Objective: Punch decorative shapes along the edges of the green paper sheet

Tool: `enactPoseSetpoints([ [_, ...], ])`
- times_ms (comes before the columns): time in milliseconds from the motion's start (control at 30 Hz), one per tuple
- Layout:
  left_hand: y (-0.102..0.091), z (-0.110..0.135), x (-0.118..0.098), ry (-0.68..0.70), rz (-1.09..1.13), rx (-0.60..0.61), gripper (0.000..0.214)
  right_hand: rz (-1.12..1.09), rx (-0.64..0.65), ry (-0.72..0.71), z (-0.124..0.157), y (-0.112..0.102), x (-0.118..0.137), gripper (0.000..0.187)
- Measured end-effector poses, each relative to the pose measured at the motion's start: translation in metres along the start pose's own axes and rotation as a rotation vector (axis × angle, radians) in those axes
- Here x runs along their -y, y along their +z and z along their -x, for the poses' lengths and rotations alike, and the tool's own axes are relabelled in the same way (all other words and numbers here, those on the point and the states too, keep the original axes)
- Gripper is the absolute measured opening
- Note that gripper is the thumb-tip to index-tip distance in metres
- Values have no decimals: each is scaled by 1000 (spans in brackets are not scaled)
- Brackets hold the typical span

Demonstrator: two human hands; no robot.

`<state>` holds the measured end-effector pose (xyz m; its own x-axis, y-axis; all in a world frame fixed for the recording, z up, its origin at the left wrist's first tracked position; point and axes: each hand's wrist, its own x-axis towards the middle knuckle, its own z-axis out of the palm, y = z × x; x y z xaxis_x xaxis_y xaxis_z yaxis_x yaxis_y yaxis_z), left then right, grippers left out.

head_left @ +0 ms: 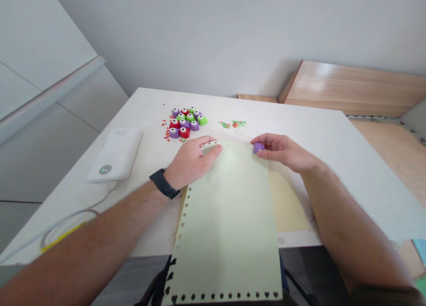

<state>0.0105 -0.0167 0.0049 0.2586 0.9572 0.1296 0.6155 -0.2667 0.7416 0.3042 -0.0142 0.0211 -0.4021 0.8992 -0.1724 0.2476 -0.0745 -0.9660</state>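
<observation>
— Bright or dim?

— Bright, and evenly lit. No lamp or window shows, so I can't place the source.

— Shadows?

— Only soft ones. A faint grey shade falls on the sheet (226,217) just below the right fingers (268,142), close beside the punch (258,147).

— Any glare?

— A pale sheen lies on the board (349,86), well beyond and to the right of those fingers.

— Is it sharp?

— Reasonably sharp near the fingers, softer toward the corners. Far right of them, the table edge (382,204) smears and bends with wide-lens distortion.
</observation>
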Motion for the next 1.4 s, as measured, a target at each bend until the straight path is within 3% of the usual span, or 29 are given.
enactPoseSetpoints([
  [1000, 2, 2, -2, 29, -16, 2, 38, 45, -22, -8, -3, 5, -1, 38],
  [1100, 3, 3, -1, 80, -63, -3, 35, 46, -16, -11, -3, 4, -2, 38],
  [1400, 12, 6, 7, 402, -424, -75, 28, 48, 12, 13, -3, 4, -4, 36],
])
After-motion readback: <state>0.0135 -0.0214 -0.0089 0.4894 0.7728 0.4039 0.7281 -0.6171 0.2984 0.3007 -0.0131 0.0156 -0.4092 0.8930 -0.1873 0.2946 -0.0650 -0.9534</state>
